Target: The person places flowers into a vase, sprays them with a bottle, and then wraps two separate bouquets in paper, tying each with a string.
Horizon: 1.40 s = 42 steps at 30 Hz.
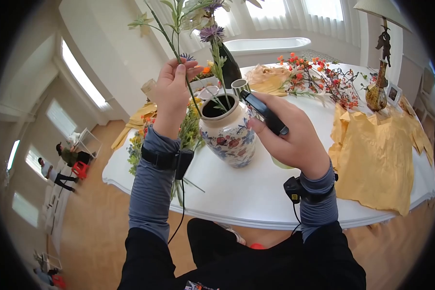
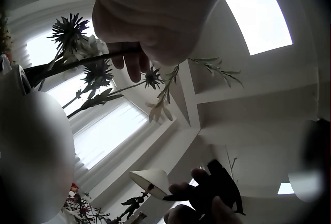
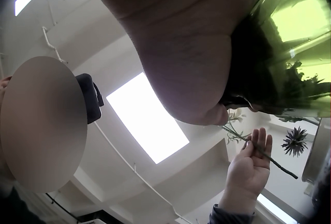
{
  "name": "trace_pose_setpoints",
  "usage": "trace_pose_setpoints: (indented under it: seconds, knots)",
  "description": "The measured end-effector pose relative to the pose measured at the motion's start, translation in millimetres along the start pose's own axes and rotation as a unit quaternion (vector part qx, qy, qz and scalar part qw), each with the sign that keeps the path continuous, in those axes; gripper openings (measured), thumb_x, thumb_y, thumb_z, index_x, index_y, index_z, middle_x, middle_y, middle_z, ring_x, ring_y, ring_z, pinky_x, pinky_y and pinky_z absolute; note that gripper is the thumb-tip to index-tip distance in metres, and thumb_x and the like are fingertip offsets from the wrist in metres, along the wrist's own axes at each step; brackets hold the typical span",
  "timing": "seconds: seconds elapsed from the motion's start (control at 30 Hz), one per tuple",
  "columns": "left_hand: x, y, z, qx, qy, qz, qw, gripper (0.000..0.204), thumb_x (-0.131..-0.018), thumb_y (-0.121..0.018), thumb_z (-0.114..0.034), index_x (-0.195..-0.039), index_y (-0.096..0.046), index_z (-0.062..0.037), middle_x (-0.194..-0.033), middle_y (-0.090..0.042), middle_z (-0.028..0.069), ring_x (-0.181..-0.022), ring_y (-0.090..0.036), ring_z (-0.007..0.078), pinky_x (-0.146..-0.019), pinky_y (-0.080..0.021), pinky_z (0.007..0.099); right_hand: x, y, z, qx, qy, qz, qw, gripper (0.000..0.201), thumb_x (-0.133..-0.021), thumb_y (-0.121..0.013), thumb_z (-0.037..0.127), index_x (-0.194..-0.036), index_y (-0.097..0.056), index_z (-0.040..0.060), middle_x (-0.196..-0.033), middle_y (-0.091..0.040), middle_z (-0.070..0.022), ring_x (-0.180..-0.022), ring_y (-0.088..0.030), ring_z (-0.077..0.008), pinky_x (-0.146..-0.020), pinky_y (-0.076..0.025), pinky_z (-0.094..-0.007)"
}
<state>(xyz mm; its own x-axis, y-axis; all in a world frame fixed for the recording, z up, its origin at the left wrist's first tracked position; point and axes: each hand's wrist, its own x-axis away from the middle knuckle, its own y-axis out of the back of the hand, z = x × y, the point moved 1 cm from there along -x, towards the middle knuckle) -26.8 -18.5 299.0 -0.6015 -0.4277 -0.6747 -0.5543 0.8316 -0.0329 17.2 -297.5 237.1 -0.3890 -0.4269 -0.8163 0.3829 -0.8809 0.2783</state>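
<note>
My left hand (image 1: 175, 84) pinches a long green flower stem (image 1: 191, 94) between thumb and fingers, to the left of the vase mouth; its leaves and pale bloom rise above. The stem's lower end reaches down by the rim of a white floral-patterned vase (image 1: 229, 140). Purple spiky flowers (image 1: 211, 34) stand in the vase. My right hand (image 1: 295, 133) grips a black handheld tool (image 1: 266, 113) at the vase's right side, thumb close to its shoulder. Most of the tool hides behind the fingers. In the right wrist view the left hand (image 3: 247, 175) shows the stem across its fingers.
A green glass vessel (image 3: 295, 42) is close beside the right hand. Orange-red berry branches (image 1: 319, 77) and yellow cloth (image 1: 372, 159) lie on the white table (image 1: 217, 193). A lamp (image 1: 384, 48) stands at the back right, and yellow-green flowers (image 1: 191, 125) lie left of the vase.
</note>
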Motion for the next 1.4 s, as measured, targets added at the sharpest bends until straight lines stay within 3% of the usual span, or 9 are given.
trace_pose_setpoints:
  seconds: [0.43,0.53,0.57,0.73,0.8,0.93,1.07,1.27,1.4]
  knots:
    - [49.6,-3.3,47.5,-0.182,0.048,0.057,0.981,0.018,-0.107,-0.053,-0.009,-0.119,-0.059,0.0025,-0.113,-0.074,0.0123,-0.103,-0.069,0.0155,-0.096,-0.051,0.0286,-2.3,0.4,-3.9,-0.014,0.0,-0.037,0.999,0.041,-0.091,-0.069,0.019,-0.126,-0.064,-0.0027,-0.096,-0.069,-0.0194,-0.085,-0.068,-0.0376,-0.078,-0.053,-0.0427]
    - [65.6,-3.0,43.2,-0.416,-0.143,0.056,0.896,0.016,-0.092,-0.071,-0.016,-0.1,-0.074,-0.0024,-0.099,-0.075,0.0115,-0.098,-0.068,0.0288,-0.092,-0.05,0.0387,-2.7,-2.0,-3.3,-0.006,-0.008,-0.043,0.999,0.04,-0.092,-0.069,0.02,-0.124,-0.064,-0.0029,-0.096,-0.069,-0.0191,-0.085,-0.067,-0.0377,-0.078,-0.052,-0.0425]
    - [65.2,-1.1,48.2,-0.419,-0.15,0.064,0.893,0.016,-0.086,-0.075,-0.018,-0.093,-0.076,-0.0028,-0.096,-0.073,0.0137,-0.099,-0.065,0.0348,-0.091,-0.049,0.0434,-2.7,-2.9,-3.0,0.001,-0.012,-0.044,0.999,0.04,-0.092,-0.069,0.02,-0.124,-0.064,-0.003,-0.096,-0.069,-0.0192,-0.085,-0.067,-0.0379,-0.078,-0.052,-0.0425]
    - [70.5,-0.7,41.6,-0.452,-0.108,0.042,0.885,0.02,-0.087,-0.076,-0.022,-0.094,-0.075,-0.0025,-0.095,-0.073,0.0144,-0.092,-0.067,0.0333,-0.086,-0.051,0.0434,-2.5,-9.2,-4.1,0.015,-0.02,-0.044,0.999,0.039,-0.092,-0.07,0.021,-0.123,-0.064,-0.0027,-0.097,-0.069,-0.02,-0.086,-0.068,-0.0387,-0.079,-0.053,-0.0426]
    - [71.6,-0.2,43.2,-0.353,-0.072,-0.001,0.933,0.022,-0.089,-0.075,-0.022,-0.096,-0.074,-0.0017,-0.093,-0.072,0.0152,-0.088,-0.067,0.0329,-0.082,-0.052,0.041,-3.6,-11.9,-3.5,0.021,-0.02,-0.042,0.999,0.039,-0.092,-0.07,0.021,-0.123,-0.065,-0.0025,-0.097,-0.07,-0.0204,-0.087,-0.068,-0.0389,-0.079,-0.053,-0.0427]
    - [77.2,-1.3,39.5,-0.35,-0.086,0.046,0.932,0.02,-0.09,-0.074,-0.017,-0.095,-0.071,0.0014,-0.089,-0.07,0.0153,-0.086,-0.067,0.0325,-0.079,-0.051,0.0394,-3.7,-17.2,-1.7,0.024,-0.037,-0.03,0.999,0.038,-0.093,-0.07,0.021,-0.123,-0.065,-0.0022,-0.097,-0.07,-0.0217,-0.084,-0.069,-0.0384,-0.076,-0.054,-0.0423]
    - [92.2,12.0,45.0,-0.35,-0.128,-0.019,0.928,0.017,-0.091,-0.073,-0.017,-0.092,-0.069,-0.0006,-0.094,-0.068,0.0139,-0.093,-0.064,0.0317,-0.085,-0.048,0.0406,-3.2,-20.2,2.6,0.027,-0.079,0.015,0.996,0.038,-0.093,-0.07,0.021,-0.122,-0.066,-0.0021,-0.094,-0.07,-0.0213,-0.08,-0.069,-0.037,-0.073,-0.054,-0.0409]
    - [163.1,61.7,74.3,-0.359,-0.037,-0.069,0.93,0.017,-0.091,-0.072,-0.016,-0.1,-0.069,-0.0016,-0.099,-0.068,0.0137,-0.097,-0.064,0.0311,-0.09,-0.049,0.0401,-1.8,-28.0,0.3,0.02,-0.079,0.044,0.996,0.037,-0.093,-0.07,0.02,-0.123,-0.066,-0.0009,-0.091,-0.069,-0.0199,-0.079,-0.068,-0.0359,-0.073,-0.053,-0.0404]
    - [212.2,129.2,100.0,-0.481,0.09,-0.097,0.867,0.026,-0.089,-0.073,-0.016,-0.11,-0.067,-0.0006,-0.108,-0.067,0.0162,-0.104,-0.062,0.0343,-0.094,-0.048,0.044,-0.8,-32.3,-0.8,0.022,-0.058,0.046,0.997,0.038,-0.093,-0.07,0.02,-0.124,-0.066,-0.0011,-0.092,-0.069,-0.0204,-0.079,-0.068,-0.0366,-0.073,-0.052,-0.0409]
